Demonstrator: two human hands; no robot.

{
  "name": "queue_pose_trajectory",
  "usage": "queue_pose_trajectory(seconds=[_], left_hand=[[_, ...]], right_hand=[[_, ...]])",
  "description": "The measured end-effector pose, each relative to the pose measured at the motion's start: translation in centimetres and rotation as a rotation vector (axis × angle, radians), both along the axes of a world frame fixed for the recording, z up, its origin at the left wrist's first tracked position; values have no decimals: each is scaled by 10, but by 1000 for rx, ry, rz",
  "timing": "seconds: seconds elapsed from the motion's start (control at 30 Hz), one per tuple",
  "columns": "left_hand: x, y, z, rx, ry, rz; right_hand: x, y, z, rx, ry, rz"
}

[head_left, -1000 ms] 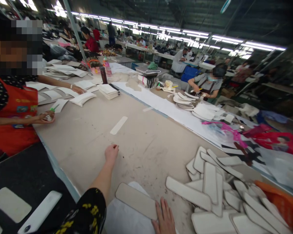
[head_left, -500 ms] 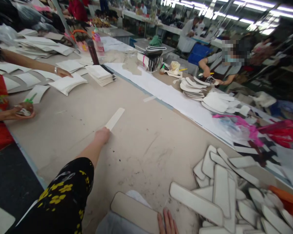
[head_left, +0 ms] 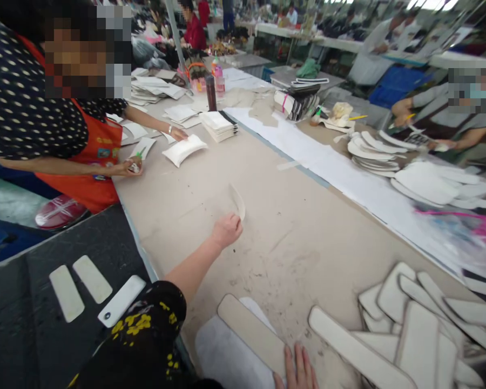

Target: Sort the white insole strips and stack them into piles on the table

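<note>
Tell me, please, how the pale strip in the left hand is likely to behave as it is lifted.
The pale strip is probably flexible rather than stiff, since it curves beyond the left hand. It is likely light too, as it looks thin and is held near one end only.

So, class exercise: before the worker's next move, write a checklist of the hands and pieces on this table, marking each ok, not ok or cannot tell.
1. Left hand grips the pale strip: ok.
2. Strip lies flat: not ok, it is bent.
3. Right hand touches the beige panel: ok, fingers at its near end.
4. Panel lies across the white sheet: ok.
5. Loose panels neatly stacked: not ok, jumbled.
6. Strip sticky: cannot tell.
</note>
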State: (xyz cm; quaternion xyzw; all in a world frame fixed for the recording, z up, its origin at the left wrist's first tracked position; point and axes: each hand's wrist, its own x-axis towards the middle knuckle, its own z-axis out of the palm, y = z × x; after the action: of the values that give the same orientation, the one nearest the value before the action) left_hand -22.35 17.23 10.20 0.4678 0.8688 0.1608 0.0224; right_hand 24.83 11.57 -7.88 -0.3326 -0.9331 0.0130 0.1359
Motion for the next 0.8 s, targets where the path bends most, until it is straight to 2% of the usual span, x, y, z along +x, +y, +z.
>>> queue_pose_trajectory(seconds=[0.1, 0.2, 0.27, 0.37, 0.43, 0.47, 0.53, 0.6, 0.7, 0.8], left_hand=[[52, -23, 31, 124, -49, -117], [92, -45, 63, 219, -171, -237], [111, -59, 81, 209, -512, -344], [133, -79, 97, 75, -910, -473], [149, -91, 101, 5, -1113, -508], [157, -97, 102, -23, -1197, -517], [172, -108, 100, -62, -1313, -538], [183, -118, 97, -72, -1368, -564], [192, -131, 88, -66, -1417, -566], [192, -141, 77, -43, -1450, -459]], right_hand=[[1, 1, 17, -119, -21, 42], [-2, 4, 42, -364, -8, 24], [-6, 12, 60, -560, 89, -31], [-13, 28, 84, -769, 352, -322], [-17, 35, 98, -943, 533, -461], [-20, 36, 104, -1097, 615, -503], [-26, 33, 114, -1420, 723, -532], [-30, 24, 121, -1646, 726, -503], [-31, 9, 127, -1746, 657, -459], [-22, -1, 128, -1742, 620, -471]])
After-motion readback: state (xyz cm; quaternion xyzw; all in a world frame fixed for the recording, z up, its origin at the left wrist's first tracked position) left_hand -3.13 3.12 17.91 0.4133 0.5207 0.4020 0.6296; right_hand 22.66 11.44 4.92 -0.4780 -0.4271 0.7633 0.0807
